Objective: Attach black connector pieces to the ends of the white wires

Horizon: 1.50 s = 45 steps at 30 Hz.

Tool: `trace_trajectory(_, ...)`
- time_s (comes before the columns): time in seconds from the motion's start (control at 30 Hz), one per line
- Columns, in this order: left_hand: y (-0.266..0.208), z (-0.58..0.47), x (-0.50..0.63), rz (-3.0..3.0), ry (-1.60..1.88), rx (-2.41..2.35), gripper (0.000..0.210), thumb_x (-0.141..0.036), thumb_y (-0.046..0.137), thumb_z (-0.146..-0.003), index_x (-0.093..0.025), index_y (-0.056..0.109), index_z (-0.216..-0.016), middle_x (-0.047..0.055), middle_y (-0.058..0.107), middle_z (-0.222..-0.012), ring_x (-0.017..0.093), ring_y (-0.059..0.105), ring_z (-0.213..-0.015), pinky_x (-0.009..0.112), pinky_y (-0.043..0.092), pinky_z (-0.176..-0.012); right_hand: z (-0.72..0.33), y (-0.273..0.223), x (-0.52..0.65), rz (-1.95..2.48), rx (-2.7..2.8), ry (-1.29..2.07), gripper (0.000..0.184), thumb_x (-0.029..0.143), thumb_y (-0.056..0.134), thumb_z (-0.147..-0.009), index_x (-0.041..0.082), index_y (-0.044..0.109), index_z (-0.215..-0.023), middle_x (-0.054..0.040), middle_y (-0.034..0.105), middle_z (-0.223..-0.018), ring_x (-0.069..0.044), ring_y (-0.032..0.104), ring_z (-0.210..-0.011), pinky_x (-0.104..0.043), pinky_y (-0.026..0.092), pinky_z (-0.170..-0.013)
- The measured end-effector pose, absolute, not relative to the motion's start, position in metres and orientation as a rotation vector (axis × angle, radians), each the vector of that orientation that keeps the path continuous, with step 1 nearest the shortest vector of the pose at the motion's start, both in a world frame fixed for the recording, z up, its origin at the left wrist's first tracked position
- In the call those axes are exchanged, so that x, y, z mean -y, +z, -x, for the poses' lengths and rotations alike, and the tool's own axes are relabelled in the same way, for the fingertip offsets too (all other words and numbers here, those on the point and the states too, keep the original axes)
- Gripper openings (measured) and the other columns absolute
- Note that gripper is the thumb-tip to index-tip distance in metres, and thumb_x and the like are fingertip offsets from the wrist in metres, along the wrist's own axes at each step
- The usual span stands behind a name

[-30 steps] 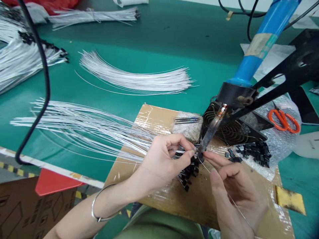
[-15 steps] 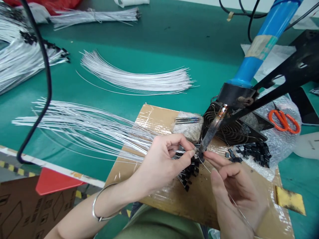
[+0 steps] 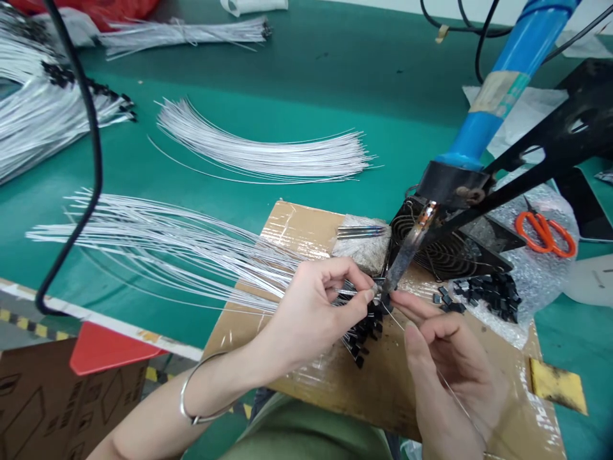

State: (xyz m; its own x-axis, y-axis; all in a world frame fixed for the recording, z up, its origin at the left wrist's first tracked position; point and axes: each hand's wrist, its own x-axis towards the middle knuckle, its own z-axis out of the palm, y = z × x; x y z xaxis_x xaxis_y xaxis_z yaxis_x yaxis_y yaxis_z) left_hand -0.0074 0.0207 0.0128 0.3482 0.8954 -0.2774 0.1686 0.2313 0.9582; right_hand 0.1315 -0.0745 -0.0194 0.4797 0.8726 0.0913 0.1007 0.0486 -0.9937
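Note:
My left hand (image 3: 325,300) is closed in a pinch on the end of a white wire, right beside the tip of a soldering iron (image 3: 405,259). The iron is blue-handled and clamped so that its tip points down. My right hand (image 3: 454,364) is closed around a thin silvery solder wire (image 3: 397,322), which runs across the palm and up to the tip. Its stretched fingertips reach a small black part by the tip, mostly hidden by the fingers. White wires (image 3: 191,249) trail off to the left, and black connector ends (image 3: 361,335) lie under my left hand.
A cardboard sheet (image 3: 364,402) lies beneath my hands. Behind the iron is a black fan (image 3: 440,246). Loose black connectors (image 3: 493,297), orange scissors (image 3: 546,233) and a yellow sponge (image 3: 558,385) lie to the right. Another wire bundle (image 3: 263,150) lies farther back. A black cable (image 3: 90,140) hangs at left.

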Motion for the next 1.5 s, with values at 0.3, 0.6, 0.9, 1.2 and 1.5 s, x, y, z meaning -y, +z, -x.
trace_trajectory(0.3,0.013,0.007,-0.018,-1.288,0.687,-1.163,0.012,-0.025,0.069,-0.081,-0.016,0.069,-0.073,0.007,0.078,-0.082,0.018,0.066,-0.074,0.029,0.045,-0.065,-0.132,-0.021,0.075,1.419,0.965,0.7,0.02,0.015,0.073,-0.096,0.023,0.064,-0.079,-0.0039,0.085,-0.118,-0.016,0.082,-0.105,-0.023,0.062,-0.093)
trace_trajectory(0.6,0.013,0.008,-0.017,-1.311,0.68,-1.177,0.012,-0.025,0.069,-0.082,-0.018,0.069,-0.073,0.007,0.078,-0.083,0.018,0.066,-0.074,0.029,0.045,-0.064,-0.124,-0.014,0.075,1.429,0.827,0.734,0.02,0.021,0.074,-0.097,0.023,0.065,-0.079,-0.0041,0.084,-0.117,-0.016,0.081,-0.105,-0.023,0.062,-0.092)
trace_trajectory(0.9,0.012,0.008,-0.016,-1.31,0.689,-1.166,0.012,-0.025,0.069,-0.082,-0.017,0.069,-0.072,0.007,0.079,-0.083,0.019,0.067,-0.074,0.029,0.045,-0.063,-0.134,-0.024,0.076,1.401,0.98,0.691,0.019,0.014,0.072,-0.097,0.023,0.065,-0.082,-0.0067,0.084,-0.118,-0.018,0.082,-0.104,-0.025,0.065,-0.089)
trace_trajectory(1.2,0.01,0.009,-0.019,-1.305,0.669,-1.158,0.013,-0.026,0.068,-0.083,-0.017,0.069,-0.074,0.008,0.078,-0.084,0.019,0.067,-0.077,0.03,0.044,-0.066,-0.132,-0.025,0.074,1.385,1.005,0.677,0.018,0.014,0.073,-0.096,0.023,0.065,-0.082,-0.0076,0.084,-0.118,-0.019,0.083,-0.1,-0.025,0.065,-0.084)
trace_trajectory(1.5,0.012,0.008,-0.019,-1.306,0.661,-1.183,0.014,-0.028,0.067,-0.082,-0.017,0.068,-0.074,0.009,0.079,-0.086,0.02,0.066,-0.077,0.03,0.039,-0.061,-0.132,-0.023,0.073,1.393,1.005,0.682,0.019,0.014,0.072,-0.097,0.022,0.064,-0.082,-0.0042,0.084,-0.119,-0.014,0.082,-0.1,-0.018,0.063,-0.085)
